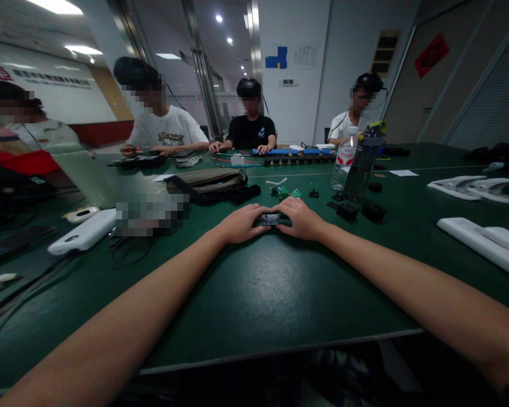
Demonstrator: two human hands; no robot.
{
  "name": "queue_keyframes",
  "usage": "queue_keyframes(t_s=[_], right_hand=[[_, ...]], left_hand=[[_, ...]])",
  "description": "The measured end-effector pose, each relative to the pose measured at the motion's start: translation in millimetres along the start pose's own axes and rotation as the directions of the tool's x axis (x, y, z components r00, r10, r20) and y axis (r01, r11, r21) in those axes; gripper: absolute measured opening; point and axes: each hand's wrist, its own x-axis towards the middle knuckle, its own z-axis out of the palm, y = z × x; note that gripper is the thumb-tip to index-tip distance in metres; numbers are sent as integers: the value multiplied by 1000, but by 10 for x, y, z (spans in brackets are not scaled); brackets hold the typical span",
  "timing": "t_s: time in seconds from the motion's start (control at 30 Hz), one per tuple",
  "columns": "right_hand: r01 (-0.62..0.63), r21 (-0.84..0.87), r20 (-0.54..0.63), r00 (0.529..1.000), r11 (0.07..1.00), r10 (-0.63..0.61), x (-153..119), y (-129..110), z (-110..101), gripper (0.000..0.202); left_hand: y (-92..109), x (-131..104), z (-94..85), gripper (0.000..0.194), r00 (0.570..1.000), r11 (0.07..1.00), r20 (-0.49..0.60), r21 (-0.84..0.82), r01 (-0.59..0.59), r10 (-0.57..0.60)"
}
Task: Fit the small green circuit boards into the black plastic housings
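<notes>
A small dark rectangular part with a grey face is held between my two hands, just above the green table. My left hand pinches its left end between thumb and fingers. The right end is gripped by my right hand in the same way. Just beyond my hands lie green circuit boards and a small black piece. Fingertips partly cover the ends of the held part.
Black blocks, a clear bottle and a dark bottle stand to the right. A brown bag, a white device and a pale green bottle are leftward. Several people sit across the table.
</notes>
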Motion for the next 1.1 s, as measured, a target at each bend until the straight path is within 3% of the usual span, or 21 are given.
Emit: queue_keyframes(t_s=[1.1], right_hand=[[-20, 0, 23, 1000, 1000, 20, 2, -12, -14, 34]], left_hand=[[10, -7, -10, 48, 1000, 1000, -1, -10, -13, 13]])
